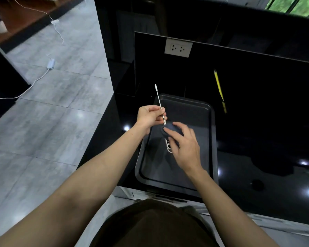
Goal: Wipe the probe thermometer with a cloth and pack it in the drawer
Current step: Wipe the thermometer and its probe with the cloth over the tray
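The probe thermometer [159,99] is a thin metal rod with a white tip, pointing up and away from me. My left hand [150,117] pinches the rod near its lower end. My right hand [183,145] holds a dark grey cloth [166,131] wrapped around the thermometer's lower part, where a white body [168,146] shows under my fingers. Both hands hover above a dark baking tray [200,111]. No drawer is in view.
The tray lies on a glossy black counter [257,139]. A yellow pencil-like stick [219,90] leans against the black back panel, which carries a white wall socket [178,48]. The grey tiled floor [52,113] with a white cable [37,79] lies to the left.
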